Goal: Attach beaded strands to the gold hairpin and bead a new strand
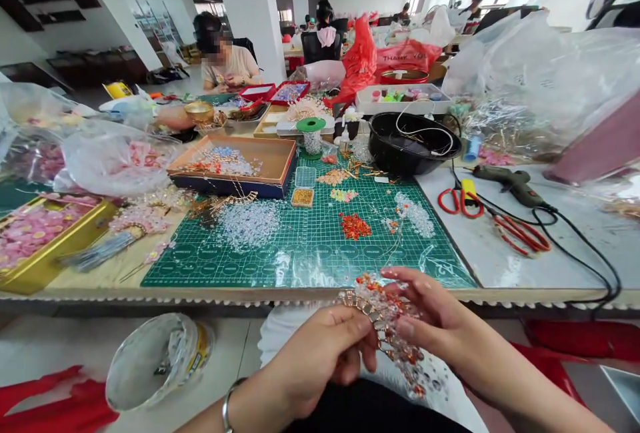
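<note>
My left hand [333, 339] is closed on a beaded hair ornament [383, 303], its thumb and fingers pinching the curved gold comb-like band. Clear and orange-red beads stand out in sprays along the far side of the band. Around those beads curves my right hand [440, 323], its index finger and thumb apart and the thumb against the sprays. The ornament is over my lap, just in front of the table edge. Beyond it, a green cutting mat [300, 263] bears orange-red beads [355, 225], clear beads [415, 214] and a larger heap of pale beads [249, 225].
A brown box [273, 156], a small case of gold beads [303, 197] and a black bowl [415, 146] stand farther back. Red-handled scissors [460, 203] and a glue gun [510, 183] with its cord lie right. A white bucket [153, 363] is on the floor. A co-worker [225, 59] sits opposite.
</note>
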`<state>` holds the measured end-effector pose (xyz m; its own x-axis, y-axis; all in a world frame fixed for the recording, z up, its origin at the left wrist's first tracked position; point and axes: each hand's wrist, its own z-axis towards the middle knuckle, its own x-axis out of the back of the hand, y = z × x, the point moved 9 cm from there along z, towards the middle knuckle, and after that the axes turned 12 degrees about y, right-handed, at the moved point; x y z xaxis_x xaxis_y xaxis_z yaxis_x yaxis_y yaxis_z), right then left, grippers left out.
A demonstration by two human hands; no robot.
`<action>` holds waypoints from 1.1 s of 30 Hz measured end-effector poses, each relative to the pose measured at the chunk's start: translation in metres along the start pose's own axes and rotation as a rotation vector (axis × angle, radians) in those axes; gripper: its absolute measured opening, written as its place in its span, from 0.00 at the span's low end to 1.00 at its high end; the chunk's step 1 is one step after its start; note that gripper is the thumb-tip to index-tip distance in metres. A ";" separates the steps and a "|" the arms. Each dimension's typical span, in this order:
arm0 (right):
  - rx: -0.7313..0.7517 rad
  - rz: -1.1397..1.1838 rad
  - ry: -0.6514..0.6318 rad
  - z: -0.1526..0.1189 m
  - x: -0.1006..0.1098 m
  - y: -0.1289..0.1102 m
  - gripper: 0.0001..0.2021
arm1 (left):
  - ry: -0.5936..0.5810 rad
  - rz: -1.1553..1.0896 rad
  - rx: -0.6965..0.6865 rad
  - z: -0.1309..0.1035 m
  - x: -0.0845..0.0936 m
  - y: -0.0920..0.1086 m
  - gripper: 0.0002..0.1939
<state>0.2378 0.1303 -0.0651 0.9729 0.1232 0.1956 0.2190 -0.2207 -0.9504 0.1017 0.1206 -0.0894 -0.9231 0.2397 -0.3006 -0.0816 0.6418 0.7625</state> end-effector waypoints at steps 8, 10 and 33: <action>0.350 -0.935 0.363 0.084 0.093 -0.041 0.13 | 0.000 -0.154 -0.051 -0.002 0.017 0.009 0.17; 0.404 -1.053 0.313 0.110 0.087 -0.045 0.10 | -0.015 -0.154 -0.031 -0.001 0.017 0.008 0.18; 0.356 -1.013 0.301 0.169 0.074 -0.029 0.12 | 0.043 -0.268 -0.178 -0.005 0.041 0.028 0.28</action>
<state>0.2915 0.3089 -0.0636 0.3451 -0.1614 0.9246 0.9350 0.1451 -0.3237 0.0594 0.1447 -0.0779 -0.8745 0.0458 -0.4829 -0.3852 0.5395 0.7487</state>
